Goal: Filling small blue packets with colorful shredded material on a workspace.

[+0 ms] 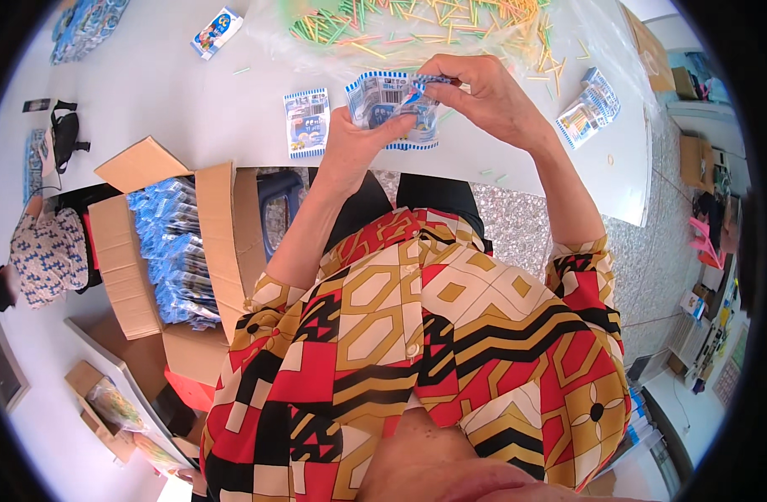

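Both my hands are on a small blue-and-white plastic packet (380, 90) above the near part of the white table. My left hand (356, 149) grips its lower left side, thumb lying across the front. At its upper right corner my right hand (486, 94) pinches the edge between thumb and fingers. Whether anything is inside the packet is hard to make out. Left of it lies a flat packet (306, 125). To the right, another packet (586, 113) shows yellowish sticks through its clear part. A heap of thin coloured sticks (450, 18) lies on clear plastic beyond my hands.
An open cardboard carton (218, 243) full of blue packets (176, 251) stands at my left, below the table edge. One more packet (217, 33) lies at the far left of the white table (191, 109). Another person (53, 255) sits farther left.
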Demonstrator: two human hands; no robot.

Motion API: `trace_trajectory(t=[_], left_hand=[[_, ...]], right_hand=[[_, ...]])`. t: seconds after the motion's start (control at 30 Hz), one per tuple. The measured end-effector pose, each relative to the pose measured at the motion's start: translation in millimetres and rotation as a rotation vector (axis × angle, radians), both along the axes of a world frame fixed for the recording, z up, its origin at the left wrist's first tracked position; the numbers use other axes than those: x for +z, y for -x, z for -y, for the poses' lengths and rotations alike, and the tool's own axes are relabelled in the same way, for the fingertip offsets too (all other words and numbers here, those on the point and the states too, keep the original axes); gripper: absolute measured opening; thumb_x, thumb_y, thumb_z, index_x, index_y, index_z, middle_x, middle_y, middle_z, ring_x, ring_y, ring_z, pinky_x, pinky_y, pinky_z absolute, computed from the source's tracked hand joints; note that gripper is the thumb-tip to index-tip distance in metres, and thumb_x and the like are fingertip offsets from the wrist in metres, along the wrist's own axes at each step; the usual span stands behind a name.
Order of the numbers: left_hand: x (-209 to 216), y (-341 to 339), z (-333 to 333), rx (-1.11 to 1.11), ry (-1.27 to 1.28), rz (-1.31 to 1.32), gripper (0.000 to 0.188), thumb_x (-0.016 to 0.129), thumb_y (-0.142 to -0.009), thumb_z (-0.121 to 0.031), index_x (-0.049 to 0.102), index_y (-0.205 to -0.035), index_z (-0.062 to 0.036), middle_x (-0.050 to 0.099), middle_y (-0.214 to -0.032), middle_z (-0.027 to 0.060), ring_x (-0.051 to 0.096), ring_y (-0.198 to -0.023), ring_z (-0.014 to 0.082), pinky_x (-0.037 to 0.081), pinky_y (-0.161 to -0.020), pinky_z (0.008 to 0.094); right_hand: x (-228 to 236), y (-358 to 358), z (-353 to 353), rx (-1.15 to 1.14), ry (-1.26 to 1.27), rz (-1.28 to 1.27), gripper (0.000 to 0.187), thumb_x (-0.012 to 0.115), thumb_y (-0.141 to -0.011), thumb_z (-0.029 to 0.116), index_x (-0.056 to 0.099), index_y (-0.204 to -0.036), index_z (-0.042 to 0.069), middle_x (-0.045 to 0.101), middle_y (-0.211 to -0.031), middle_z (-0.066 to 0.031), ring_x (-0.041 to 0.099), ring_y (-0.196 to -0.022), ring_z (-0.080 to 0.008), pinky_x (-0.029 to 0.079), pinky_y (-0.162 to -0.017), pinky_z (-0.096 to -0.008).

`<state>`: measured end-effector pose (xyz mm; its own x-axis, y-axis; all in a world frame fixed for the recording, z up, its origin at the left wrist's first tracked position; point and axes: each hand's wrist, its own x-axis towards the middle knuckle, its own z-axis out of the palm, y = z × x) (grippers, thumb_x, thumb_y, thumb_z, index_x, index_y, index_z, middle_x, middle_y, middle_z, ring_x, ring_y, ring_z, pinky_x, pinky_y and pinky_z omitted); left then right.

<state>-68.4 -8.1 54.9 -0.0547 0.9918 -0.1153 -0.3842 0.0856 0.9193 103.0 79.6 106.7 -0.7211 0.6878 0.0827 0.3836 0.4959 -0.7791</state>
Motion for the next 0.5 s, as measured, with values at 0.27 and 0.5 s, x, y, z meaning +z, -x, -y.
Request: trace_trajectory(t=[0.27,0.5], left_hand=[[3.1,-2.4,-0.7,0.065,0.026,0.007,0.024,0.072,-0.071,-0.002,0.064,-0.093,0.0034,0.066,-0.084,0.0081,0.062,-0.072,0.011,0.05,-0.067,0.024],[4.5,-5.3,-2.5,0.073,-0.001,0.034,0.024,0.072,-0.069,0.001,0.063,-0.091,0.0021,0.066,-0.084,0.0078,0.062,-0.071,0.0115,0.051,-0.066,0.0243]], right_hand=[[7.7,-1.6,5.9,-0.071,-0.092,-0.215,0.022,0.066,-0.076,0.008,0.061,-0.098,0.008,0.06,-0.094,-0.0017,0.053,-0.074,-0.0107,0.044,-0.064,-0.024],[19.2,-13.1,20.3,-0.107,-0.442,-0.236,0.031,0.071,-0.069,0.005,0.062,-0.098,0.01,0.058,-0.102,-0.0018,0.051,-0.071,-0.0103,0.041,-0.055,-0.0218]])
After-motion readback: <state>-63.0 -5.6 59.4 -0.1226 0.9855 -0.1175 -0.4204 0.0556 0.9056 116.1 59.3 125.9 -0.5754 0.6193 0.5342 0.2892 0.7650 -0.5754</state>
